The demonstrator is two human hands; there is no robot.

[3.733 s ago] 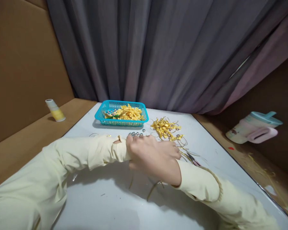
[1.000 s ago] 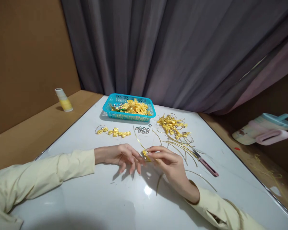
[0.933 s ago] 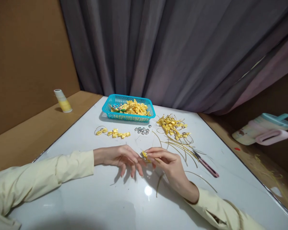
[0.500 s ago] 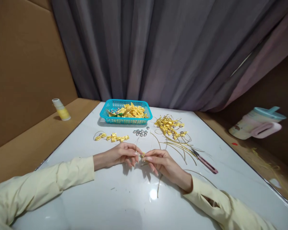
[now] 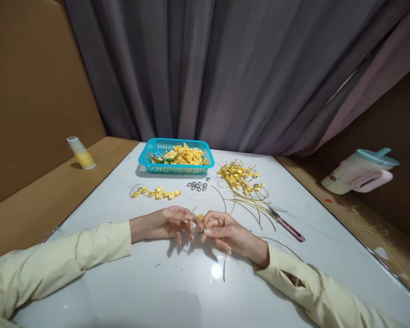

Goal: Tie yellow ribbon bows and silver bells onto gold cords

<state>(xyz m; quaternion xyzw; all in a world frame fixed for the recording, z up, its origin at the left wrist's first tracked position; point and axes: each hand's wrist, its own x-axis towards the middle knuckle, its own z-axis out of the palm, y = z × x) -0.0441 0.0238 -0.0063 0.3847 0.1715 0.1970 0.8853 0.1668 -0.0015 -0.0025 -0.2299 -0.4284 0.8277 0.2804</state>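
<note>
My left hand (image 5: 178, 221) and my right hand (image 5: 223, 231) meet over the middle of the white table (image 5: 157, 287). A small yellow ribbon bow (image 5: 201, 217) shows between the fingertips, partly hidden. My right hand is closed on it, with a bit of gold cord (image 5: 205, 223) at the thumb and index finger. The fingers of my left hand are bent around a thin cord (image 5: 194, 210) whose end sticks up; the grip itself is partly hidden. Just beyond lie several silver heart-shaped beads (image 5: 197, 186) and a short row of yellow bows (image 5: 160, 192).
A blue basket (image 5: 176, 169) holds yellow bows and silver beads. To its right lies a pile of corded bows (image 5: 238, 175), then loose gold cords (image 5: 251, 202) and pink-handled scissors (image 5: 291, 230). A thread spool (image 5: 83, 155) and a lidded cup (image 5: 357, 173) stand beside the table.
My right hand has turned slightly, its fingers more curled, and the yellow bow sits a little higher. The left fingertips have shifted toward the right hand. The whole view has moved slightly.
</note>
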